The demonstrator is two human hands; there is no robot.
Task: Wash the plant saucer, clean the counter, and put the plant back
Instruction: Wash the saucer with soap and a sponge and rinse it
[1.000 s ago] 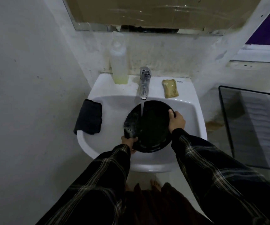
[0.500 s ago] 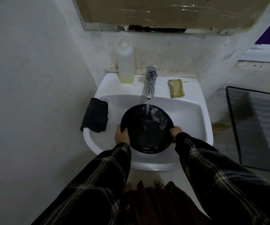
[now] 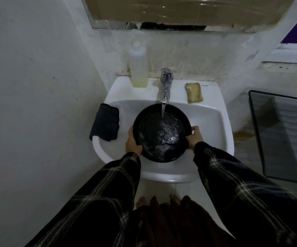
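A round black plant saucer (image 3: 162, 133) is held flat over the white sink (image 3: 215, 122), open side up, with soapy water pooled inside. A stream from the chrome tap (image 3: 165, 86) falls into it. My left hand (image 3: 132, 140) grips the saucer's left rim. My right hand (image 3: 195, 138) grips the right rim, thumb over the edge. The plant itself is out of sight.
A dark folded cloth (image 3: 105, 122) hangs over the sink's left rim. On the back ledge stand a clear bottle of yellowish liquid (image 3: 138, 63) and a yellow sponge (image 3: 194, 92). A black wire rack (image 3: 285, 136) sits on the counter to the right, near a brown stain (image 3: 242, 135).
The saucer went from tilted on edge to level under the tap. Both hands shifted to opposite sides of its rim, and water now fills it.
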